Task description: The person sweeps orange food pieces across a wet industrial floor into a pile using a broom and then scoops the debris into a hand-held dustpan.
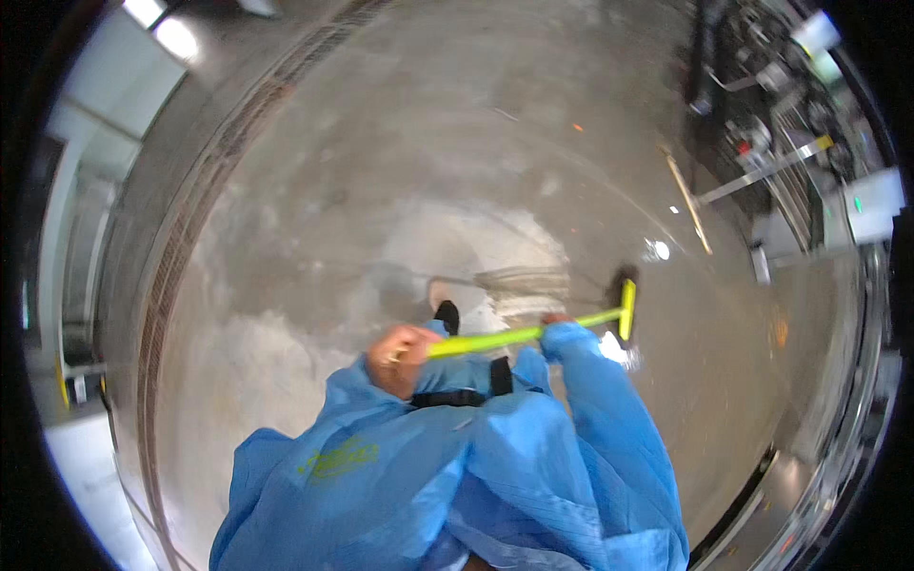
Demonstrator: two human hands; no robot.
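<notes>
A bright yellow-green squeegee [495, 340] with a long handle and a T-shaped head slants across the front of my body. My left hand [400, 358], a ring on one finger, is wrapped round the near end of the handle and a little blurred. Farther along the handle, to the right, my right hand [555, 320] closes on it; the blue sleeve hides part of that hand. The crosspiece lies out to the right, beyond the right hand, over the wet concrete floor [409, 143].
A long drain grate [211, 181] curves along the left side. At the far right stands blurred machinery [762, 124], with a pale pole [762, 179] reaching out to a yellowish bar [687, 200]. Small scraps [577, 127] dot the floor. My shoe [438, 290] shows ahead.
</notes>
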